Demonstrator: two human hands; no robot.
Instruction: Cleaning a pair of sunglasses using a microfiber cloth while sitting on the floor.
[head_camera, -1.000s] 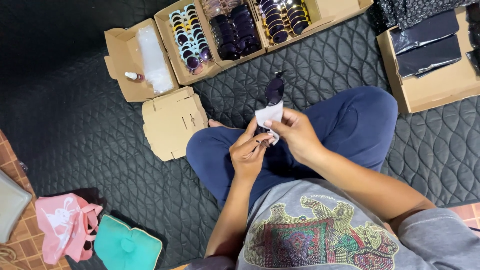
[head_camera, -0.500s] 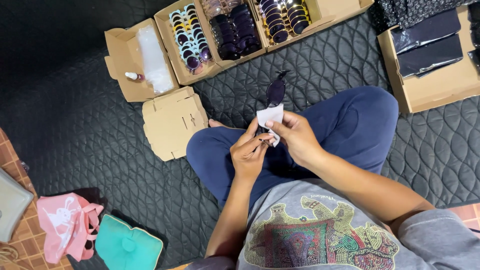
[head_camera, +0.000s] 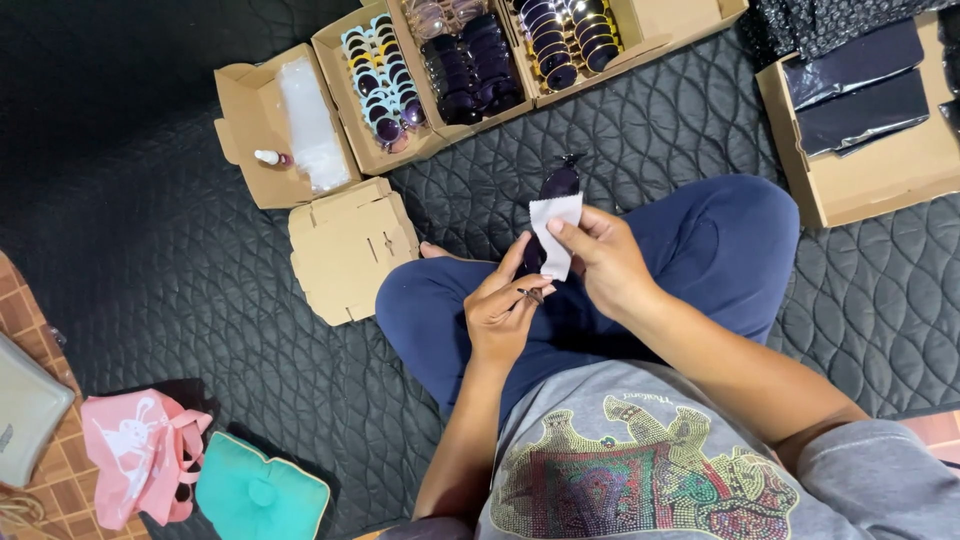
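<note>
I sit cross-legged on a dark quilted mat (head_camera: 180, 250). My left hand (head_camera: 500, 310) grips the lower end of a pair of dark purple sunglasses (head_camera: 560, 183) that point away from me. My right hand (head_camera: 605, 262) presses a small white cloth (head_camera: 556, 230) against the glasses' lens, covering most of it; only the far lens tip shows above the cloth.
Open cardboard boxes (head_camera: 352, 80) at the top hold rows of several sunglasses. A box (head_camera: 250, 120) with a clear bag and a small bottle stands left, a flat folded carton (head_camera: 350, 245) below it. A box (head_camera: 870, 170) of black pouches sits right. Pink (head_camera: 135, 450) and teal (head_camera: 260, 495) bags lie lower left.
My right hand has slid the white cloth further up along the sunglasses, covering more of the far lens. My left hand keeps its hold lower down.
</note>
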